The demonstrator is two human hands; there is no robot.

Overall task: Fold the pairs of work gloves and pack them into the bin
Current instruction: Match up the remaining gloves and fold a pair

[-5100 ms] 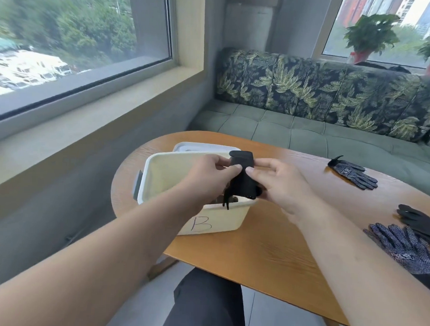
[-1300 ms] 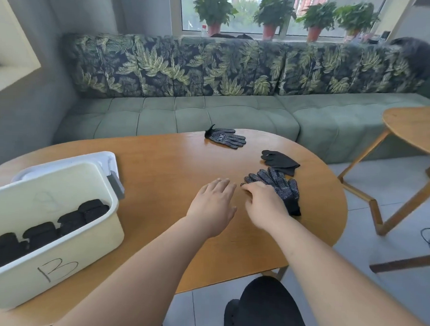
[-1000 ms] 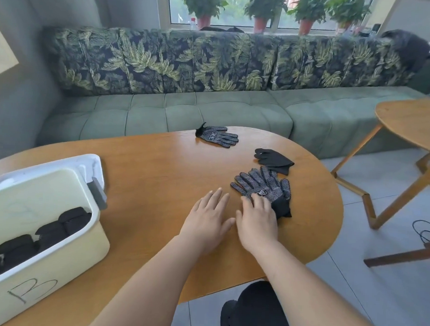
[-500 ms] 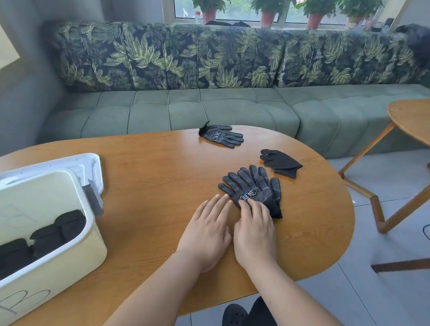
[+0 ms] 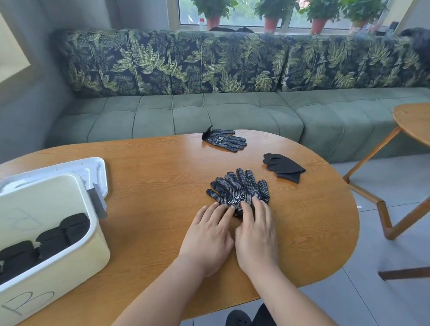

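A dotted glove pair (image 5: 240,188) is pressed flat on the wooden table (image 5: 158,185) by both hands.

Well to the left of the pair, the bin (image 5: 56,279) marked B is seen with folded black gloves (image 5: 50,242) packed inside. At the pair's near end the left hand (image 5: 207,239) is laid flat, fingers straight, fingertips on the cuff. The right hand (image 5: 256,236) is spread likewise beside it, nothing gripped. Beyond the pair another dotted glove (image 5: 224,140) is laid; to the pair's right, a plain black glove (image 5: 284,167).
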